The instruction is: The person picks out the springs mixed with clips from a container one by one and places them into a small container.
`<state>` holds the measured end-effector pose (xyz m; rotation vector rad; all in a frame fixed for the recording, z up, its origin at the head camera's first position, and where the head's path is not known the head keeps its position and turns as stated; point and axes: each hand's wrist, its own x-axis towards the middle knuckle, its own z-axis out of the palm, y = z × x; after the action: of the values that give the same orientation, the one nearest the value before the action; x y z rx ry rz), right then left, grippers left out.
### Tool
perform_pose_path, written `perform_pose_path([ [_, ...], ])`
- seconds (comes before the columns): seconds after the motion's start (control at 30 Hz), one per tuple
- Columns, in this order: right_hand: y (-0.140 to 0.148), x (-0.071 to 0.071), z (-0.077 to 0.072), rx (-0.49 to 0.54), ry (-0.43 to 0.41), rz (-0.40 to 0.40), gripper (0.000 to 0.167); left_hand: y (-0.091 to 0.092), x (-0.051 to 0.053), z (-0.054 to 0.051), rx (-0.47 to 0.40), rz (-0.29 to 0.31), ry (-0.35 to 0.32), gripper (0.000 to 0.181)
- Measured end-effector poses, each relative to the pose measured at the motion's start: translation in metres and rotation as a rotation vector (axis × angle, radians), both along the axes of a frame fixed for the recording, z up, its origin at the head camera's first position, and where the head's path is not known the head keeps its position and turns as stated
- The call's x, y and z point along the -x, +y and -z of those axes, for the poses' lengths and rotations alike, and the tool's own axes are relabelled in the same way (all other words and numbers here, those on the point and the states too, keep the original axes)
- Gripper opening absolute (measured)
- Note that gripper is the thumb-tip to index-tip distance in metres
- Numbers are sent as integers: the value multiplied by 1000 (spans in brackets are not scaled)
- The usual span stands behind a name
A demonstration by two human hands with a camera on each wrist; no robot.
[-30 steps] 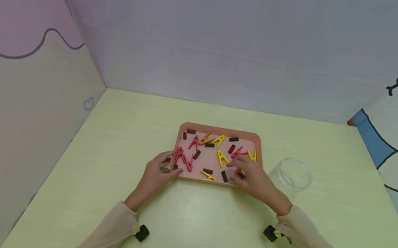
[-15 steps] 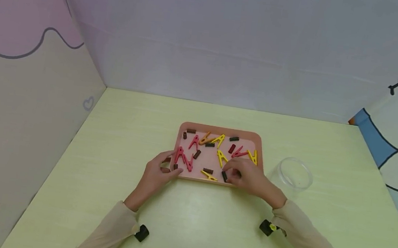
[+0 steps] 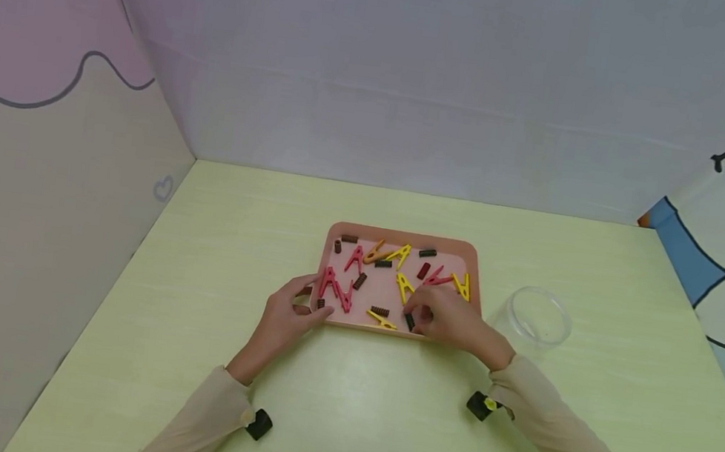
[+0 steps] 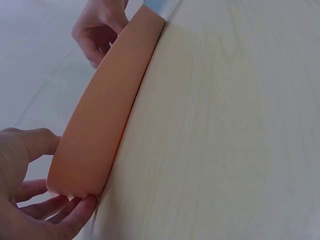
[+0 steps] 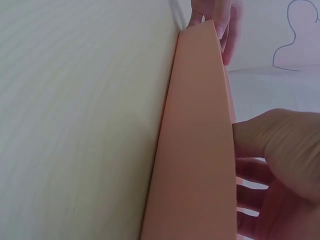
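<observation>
My left hand (image 3: 282, 317) holds the left near corner of a shallow pink tray (image 3: 402, 236) in the head view. Its thumb lies at the near rim; the other fingers are at the left side. Over the tray's right near part is my right hand (image 3: 449, 318), fingers bent down around a small black coil spring (image 3: 410, 322). Whether they pinch the spring is hidden. Yellow clip halves (image 3: 404, 284), pink clip halves (image 3: 355, 257), an orange clip (image 3: 376, 253) and several dark springs (image 3: 360, 282) lie scattered inside. Both wrist views show the tray's outer wall (image 5: 192, 135).
A clear round dish (image 3: 538, 317) stands on the table to the right of the tray. Pale yellow tabletop (image 3: 342, 403) surrounds both. Walls with printed figures rise at the back and sides.
My right hand has moved slightly left and its fingers have drawn together at the black spring. My left hand stays at the tray corner.
</observation>
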<state>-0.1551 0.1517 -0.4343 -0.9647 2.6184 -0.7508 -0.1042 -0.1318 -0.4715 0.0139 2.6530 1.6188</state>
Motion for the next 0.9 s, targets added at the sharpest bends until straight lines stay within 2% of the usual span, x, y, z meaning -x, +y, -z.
perform_pose_path([
  [0.4, 1, 3, 4, 11, -59, -7, 15, 1, 1, 1, 10, -8, -3, 64],
  [0.63, 4, 3, 2, 63, -73, -14, 14, 0, 1, 1, -8, -6, -1, 64],
  [0.8, 6, 3, 0, 82, -99, 5, 15, 0, 1, 0, -13, -6, -5, 63],
  [0.9, 9, 2, -2, 90, -87, 18, 16, 0, 0, 0, -11, -5, -9, 63],
])
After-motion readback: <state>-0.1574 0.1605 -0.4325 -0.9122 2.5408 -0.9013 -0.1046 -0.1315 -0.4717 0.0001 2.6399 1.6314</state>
